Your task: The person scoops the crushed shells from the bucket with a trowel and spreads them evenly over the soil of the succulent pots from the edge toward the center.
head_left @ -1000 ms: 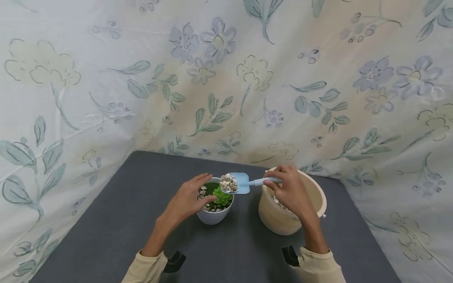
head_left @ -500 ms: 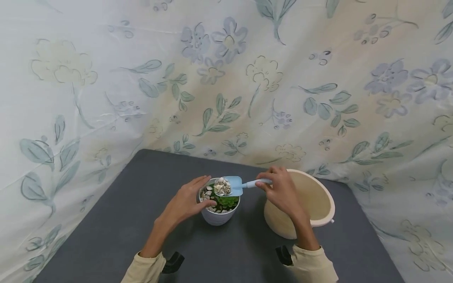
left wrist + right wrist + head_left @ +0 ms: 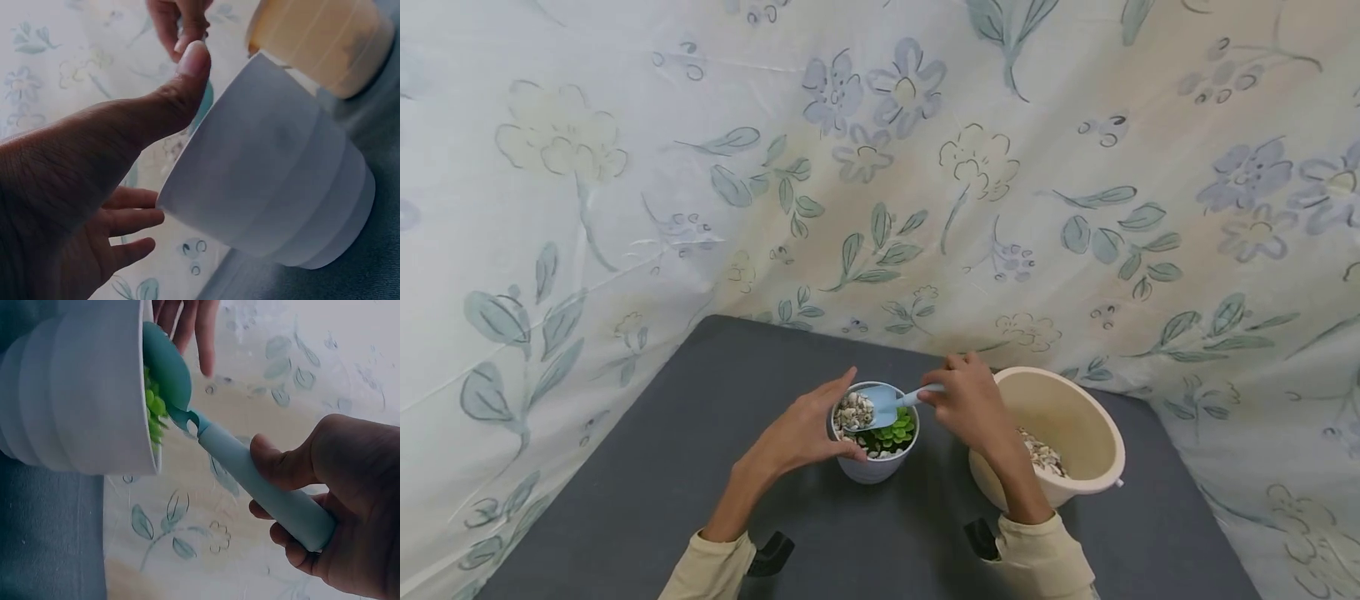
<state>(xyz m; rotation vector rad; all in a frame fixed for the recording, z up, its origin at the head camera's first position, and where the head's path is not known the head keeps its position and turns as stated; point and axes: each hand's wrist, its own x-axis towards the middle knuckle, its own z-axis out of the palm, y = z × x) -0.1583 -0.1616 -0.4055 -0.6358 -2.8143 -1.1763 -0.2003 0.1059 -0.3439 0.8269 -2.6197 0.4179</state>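
Observation:
My right hand (image 3: 968, 404) grips the pale handle of a small blue hand trowel (image 3: 269, 487). Its blade reaches over the white ribbed flower pot (image 3: 871, 472), tipped down toward the pot's left side. Small shells or pebbles (image 3: 854, 412) lie at the blade's front, at the left inside of the rim. A bright green succulent (image 3: 895, 432) grows in the pot, partly covered by the trowel. My left hand (image 3: 801, 433) curves loosely about the pot's left side, thumb apart from the fingers. In the left wrist view its fingertips (image 3: 147, 215) are right at the rim.
A cream bucket (image 3: 1105, 425) stands right of the pot, with more shells or pebbles (image 3: 1041, 454) inside. Both stand on a dark grey table (image 3: 647, 467). Floral cloth (image 3: 865, 250) hangs behind and at the sides.
My right hand has moved left with the trowel, bringing the blade from the pot's right side over its left part and lowering and tilting it. The left hand stays beside the pot.

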